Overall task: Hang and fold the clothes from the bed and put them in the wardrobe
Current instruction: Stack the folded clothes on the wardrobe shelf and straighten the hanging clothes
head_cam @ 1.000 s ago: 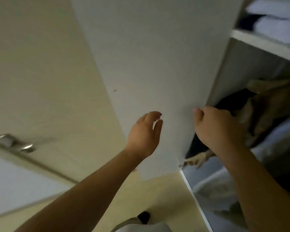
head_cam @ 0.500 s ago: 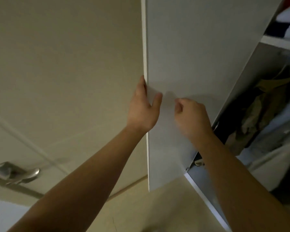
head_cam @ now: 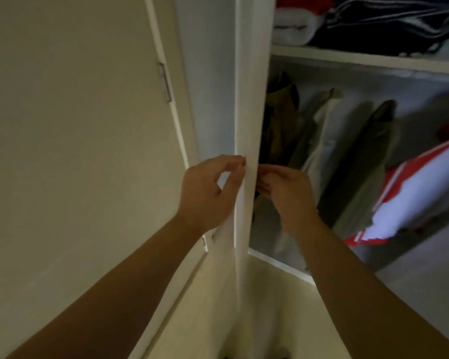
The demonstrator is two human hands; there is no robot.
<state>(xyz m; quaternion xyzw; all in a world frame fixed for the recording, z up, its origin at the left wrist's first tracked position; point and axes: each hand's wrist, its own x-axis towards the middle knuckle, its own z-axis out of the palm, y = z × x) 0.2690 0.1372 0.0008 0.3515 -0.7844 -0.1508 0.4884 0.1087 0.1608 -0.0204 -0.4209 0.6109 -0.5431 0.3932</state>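
- The tall white wardrobe door (head_cam: 252, 99) stands edge-on in the middle of the view, swung well out from the white wardrobe (head_cam: 415, 81), so the inside shows to its right.
- The left hand (head_cam: 208, 190) grips the door's outer edge, fingers (head_cam: 235, 161) curled over it and thumb below. I judge this is to steer the panel, as no handle shows at that height.
- The right hand (head_cam: 288, 195) is on the inner side, its bent fingertips against or just beside the door face. Whether it grasps the door or only touches it, I cannot tell.
- Neither hand holds a garment, and the bed and the clothes on it are out of view.
- Clothes hang inside: a brown jacket (head_cam: 280, 120) nearest the door, then a pale beige garment (head_cam: 319, 136), a dark olive garment (head_cam: 360, 161), and a red, white and blue striped top (head_cam: 412, 193) farthest right.
- Above them, a white shelf (head_cam: 360, 59) carries a folded red and white fleece (head_cam: 293, 24) beside a folded dark garment with pale stripes (head_cam: 389, 22).
- To the left stands a beige room door (head_cam: 62, 151) with a metal hinge (head_cam: 165, 82) on its frame; pale flooring (head_cam: 270, 307) lies below.
- The rail and hangers are hidden behind the shelf edge and the garment tops.
- The wardrobe's right side is cut off, and the dim light blurs the fabrics.
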